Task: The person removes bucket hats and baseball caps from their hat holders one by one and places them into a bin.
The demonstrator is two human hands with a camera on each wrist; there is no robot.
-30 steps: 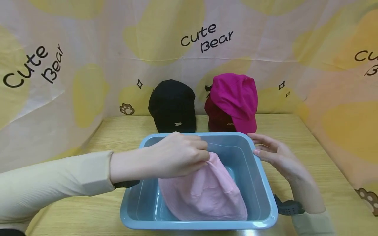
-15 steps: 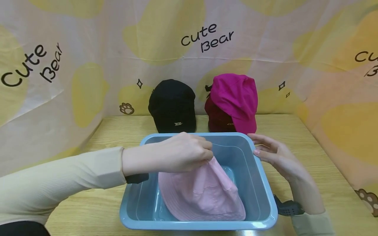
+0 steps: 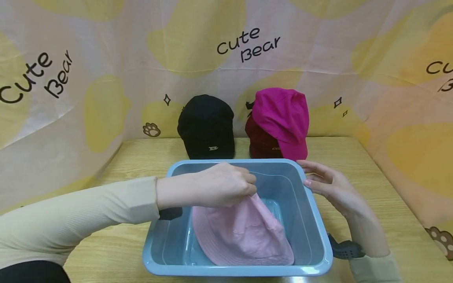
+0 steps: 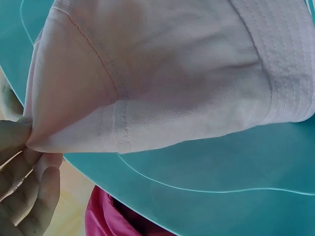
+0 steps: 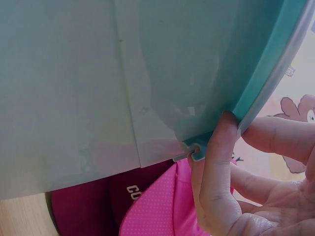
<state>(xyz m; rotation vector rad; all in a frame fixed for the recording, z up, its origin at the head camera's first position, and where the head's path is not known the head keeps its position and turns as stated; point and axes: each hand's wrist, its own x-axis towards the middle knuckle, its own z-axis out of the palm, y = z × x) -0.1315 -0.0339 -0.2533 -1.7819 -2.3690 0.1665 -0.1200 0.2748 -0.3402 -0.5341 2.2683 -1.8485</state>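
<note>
A pale pink bucket hat (image 3: 247, 236) with a stitched brim is inside the blue plastic basin (image 3: 322, 251). My left hand (image 3: 223, 184) pinches the hat's crown between thumb and fingers. In the left wrist view, the fingertips (image 4: 17, 132) grip a fold of the hat (image 4: 187, 73), and its crown is drawn out toward them. At the basin's far right corner, my right hand (image 3: 332, 188) holds the rim. The right wrist view shows the thumb and fingers (image 5: 221, 167) on either side of the basin's edge (image 5: 266, 64).
Behind the basin stand a black cap (image 3: 207, 127) at the left and a dark red cap (image 3: 262, 137) at the right. A bright magenta cap (image 3: 283, 118) lies over the dark red one. All rest on a wooden table (image 3: 148, 157) before a printed cloth backdrop (image 3: 198, 39).
My left hand has moved a little to the right and slightly down, still pinching the hat, whose brim has shifted a little. The right hand stays on the rim.
</note>
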